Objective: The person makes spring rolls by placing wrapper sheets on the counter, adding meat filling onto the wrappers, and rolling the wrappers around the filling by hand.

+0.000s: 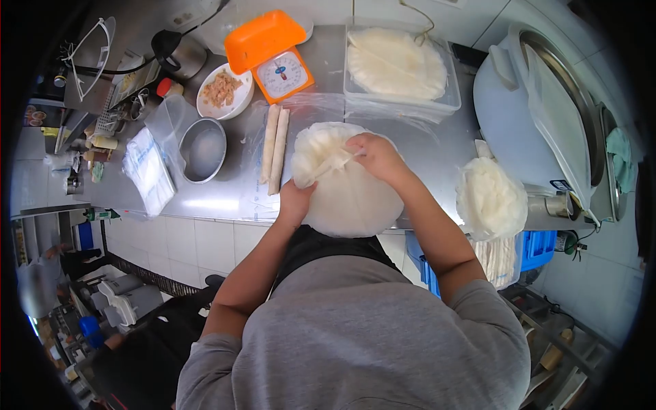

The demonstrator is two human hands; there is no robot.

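A round, thin, pale wrapper sheet [355, 205] lies at the front edge of the steel counter, its top part gathered and folded. My left hand [297, 199] pinches the lower left end of a folded strip of it. At the strip's upper right end, the fingers of my right hand [374, 156] are closed on the same sheet. Two long pale rolls [275, 147] lie side by side to the left of my hands. Further left, a white bowl [242, 102] holds a pinkish-brown filling [221, 89].
Behind stand an orange scale [281, 74] and a clear tub of stacked sheets [398, 65]. A metal bowl [203, 150] and plastic bags [148, 171] are left. Crumpled sheets [492, 198] and a large whitish container [533, 109] are right. A person [51, 263] is at the far left.
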